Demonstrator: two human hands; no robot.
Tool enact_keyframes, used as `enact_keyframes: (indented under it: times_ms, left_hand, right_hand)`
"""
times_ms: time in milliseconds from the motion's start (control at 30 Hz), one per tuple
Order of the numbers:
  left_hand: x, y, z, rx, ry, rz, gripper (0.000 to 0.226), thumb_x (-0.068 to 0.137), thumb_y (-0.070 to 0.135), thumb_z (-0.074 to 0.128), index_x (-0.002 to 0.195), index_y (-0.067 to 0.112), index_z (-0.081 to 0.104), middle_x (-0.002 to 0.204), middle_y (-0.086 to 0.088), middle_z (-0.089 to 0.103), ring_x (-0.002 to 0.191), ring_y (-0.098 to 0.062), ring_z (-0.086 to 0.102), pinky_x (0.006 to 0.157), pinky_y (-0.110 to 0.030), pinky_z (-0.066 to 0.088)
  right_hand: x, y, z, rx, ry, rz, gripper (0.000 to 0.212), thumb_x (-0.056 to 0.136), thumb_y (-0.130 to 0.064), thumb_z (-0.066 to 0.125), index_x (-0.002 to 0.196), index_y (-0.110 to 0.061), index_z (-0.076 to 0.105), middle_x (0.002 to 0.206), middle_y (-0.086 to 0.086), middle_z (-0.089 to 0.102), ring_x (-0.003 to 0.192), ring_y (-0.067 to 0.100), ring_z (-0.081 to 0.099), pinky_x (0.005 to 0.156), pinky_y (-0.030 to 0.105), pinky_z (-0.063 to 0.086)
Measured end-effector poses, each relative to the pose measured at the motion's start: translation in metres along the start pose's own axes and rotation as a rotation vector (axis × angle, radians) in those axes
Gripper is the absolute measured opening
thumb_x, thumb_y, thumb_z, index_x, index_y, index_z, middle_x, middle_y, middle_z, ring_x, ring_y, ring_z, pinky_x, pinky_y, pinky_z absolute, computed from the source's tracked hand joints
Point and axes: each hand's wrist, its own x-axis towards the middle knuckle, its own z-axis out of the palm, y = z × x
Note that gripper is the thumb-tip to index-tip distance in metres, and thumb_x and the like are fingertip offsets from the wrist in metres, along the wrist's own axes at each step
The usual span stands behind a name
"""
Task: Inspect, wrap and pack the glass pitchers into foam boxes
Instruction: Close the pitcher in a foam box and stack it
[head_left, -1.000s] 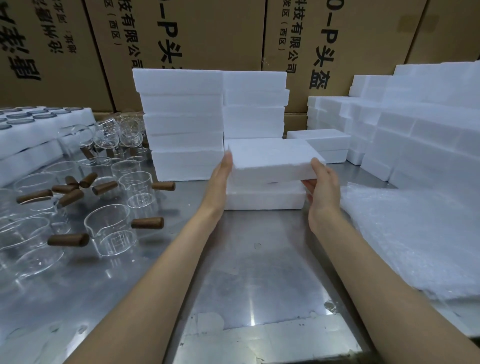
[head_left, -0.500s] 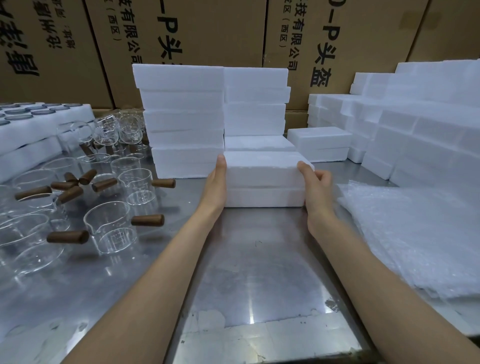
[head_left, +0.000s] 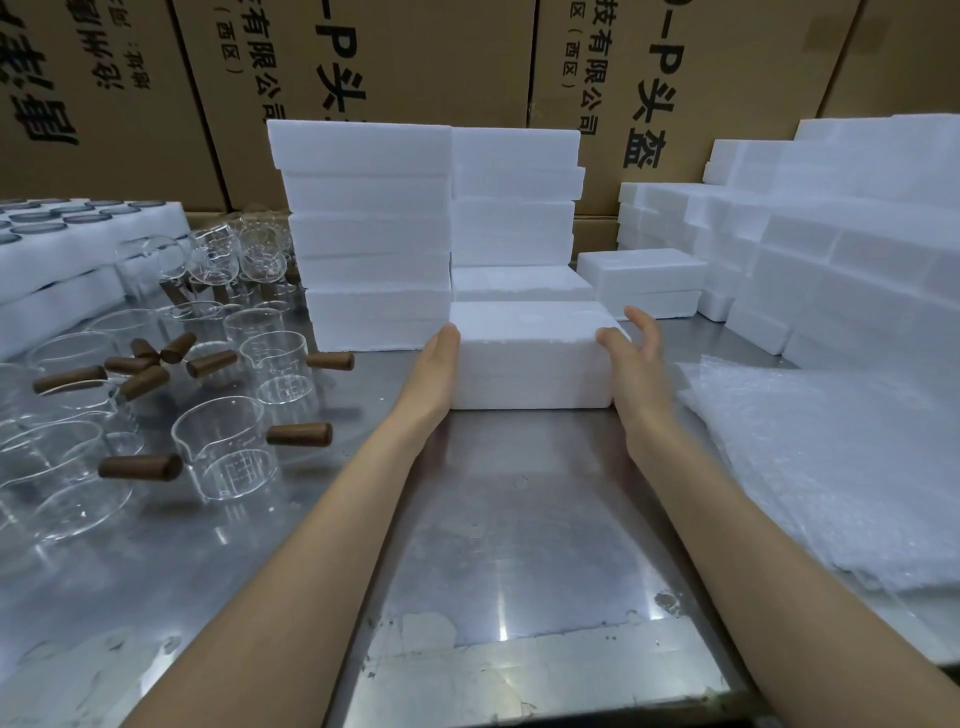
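Observation:
A white foam box (head_left: 530, 353) lies on the steel table (head_left: 519, 545) straight ahead, its upper half sitting square on its lower half. My left hand (head_left: 436, 364) is pressed flat against the box's left end, thumb at the top edge. My right hand (head_left: 636, 358) is at the right end with its fingers spread and lifted off; only the thumb touches the corner. Several clear glass pitchers (head_left: 228, 452) with brown wooden handles stand on the left of the table. A pile of bubble wrap sheets (head_left: 831, 457) lies on the right.
Tall stacks of foam boxes (head_left: 363, 234) stand right behind the box, with more foam stacked at the right (head_left: 857, 249). A foam tray of glassware (head_left: 78, 228) sits at far left. Printed cardboard cartons (head_left: 415, 62) wall off the back.
The foam piece that both hands held raised and tilted has come down flat onto the piece below it. My right hand's fingers have since opened off the box's end.

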Motion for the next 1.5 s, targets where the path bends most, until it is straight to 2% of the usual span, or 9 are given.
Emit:
enact_keyframes:
  times_ms: [133,367,600,667,733,867,1033,1167,1500]
  left_hand:
    - [-0.001,0.002,0.002,-0.041,-0.014,-0.024,0.059,0.1,0.051,0.023,0.147,0.019,0.037,0.152,0.002,0.038,0.14,-0.016,0.034,0.118,-0.039,0.022]
    - [-0.001,0.007,0.003,-0.08,0.007,-0.076,0.059,0.096,0.049,0.029,0.141,0.015,0.045,0.145,-0.003,0.047,0.134,-0.022,0.042,0.116,-0.043,0.028]
    - [-0.004,0.011,0.008,-0.258,0.014,-0.156,0.092,0.057,0.064,0.038,0.135,0.017,0.051,0.138,-0.003,0.053,0.129,-0.023,0.047,0.114,-0.045,0.031]
    - [-0.004,0.012,0.009,-0.315,0.011,-0.184,0.085,0.052,0.063,0.042,0.121,0.018,0.059,0.131,-0.006,0.059,0.123,-0.026,0.052,0.111,-0.048,0.034]
    - [-0.006,0.016,0.01,-0.354,0.009,-0.191,0.061,0.062,0.058,0.045,0.107,0.02,0.062,0.125,-0.008,0.062,0.119,-0.027,0.054,0.11,-0.048,0.035]
    - [-0.007,0.014,0.011,-0.389,-0.001,-0.18,0.054,0.091,0.056,0.043,0.131,0.022,0.055,0.132,0.001,0.058,0.123,-0.02,0.053,0.112,-0.042,0.035]
    - [-0.016,0.027,0.013,-0.423,0.001,-0.274,0.098,0.062,0.068,0.061,0.146,0.022,0.035,0.141,0.002,0.049,0.129,-0.021,0.048,0.111,-0.042,0.034]
    - [-0.023,0.035,0.013,-0.494,0.007,-0.304,0.084,0.064,0.046,0.081,0.134,0.016,0.044,0.12,-0.002,0.061,0.105,-0.02,0.064,0.094,-0.042,0.052]
    - [-0.031,0.04,0.015,-0.582,-0.009,-0.351,0.067,0.077,0.032,0.074,0.135,0.012,0.047,0.127,-0.009,0.062,0.11,-0.028,0.064,0.09,-0.042,0.054]
  right_hand:
    - [0.004,0.003,0.0,-0.077,-0.046,-0.06,0.044,0.096,-0.038,0.044,0.139,-0.036,0.038,0.121,-0.014,0.045,0.109,0.008,0.043,0.089,0.025,0.031]
    - [0.01,0.002,-0.002,-0.113,-0.056,-0.044,0.037,0.093,-0.037,0.047,0.13,-0.033,0.048,0.118,-0.013,0.05,0.108,0.011,0.046,0.086,0.027,0.032]
    - [0.007,0.0,-0.002,-0.122,-0.031,-0.044,0.036,0.092,-0.035,0.048,0.128,-0.032,0.048,0.116,-0.013,0.051,0.104,0.01,0.047,0.083,0.025,0.033]
    - [0.006,0.0,0.0,-0.12,-0.007,-0.036,0.035,0.091,-0.033,0.047,0.126,-0.032,0.047,0.109,-0.014,0.051,0.1,0.011,0.047,0.08,0.026,0.033]
    - [0.005,-0.001,0.002,-0.111,0.011,-0.026,0.033,0.091,-0.033,0.046,0.124,-0.033,0.046,0.099,-0.018,0.05,0.097,0.011,0.047,0.079,0.027,0.033]
    - [0.003,-0.003,0.003,-0.108,0.043,-0.023,0.026,0.089,-0.033,0.047,0.115,-0.032,0.045,0.09,-0.025,0.044,0.086,0.003,0.047,0.077,0.029,0.034]
    - [-0.001,-0.003,0.001,-0.056,0.082,-0.025,0.021,0.089,-0.031,0.047,0.11,-0.031,0.043,0.09,-0.025,0.045,0.081,-0.005,0.044,0.069,0.027,0.034]
    - [-0.002,-0.006,0.001,0.008,0.105,-0.001,0.023,0.09,-0.03,0.047,0.113,-0.028,0.046,0.09,-0.023,0.047,0.081,-0.004,0.044,0.066,0.023,0.034]
    - [-0.008,-0.022,-0.006,0.145,0.118,0.072,0.035,0.088,-0.029,0.053,0.122,-0.027,0.049,0.101,-0.015,0.051,0.087,0.002,0.048,0.064,0.023,0.037]
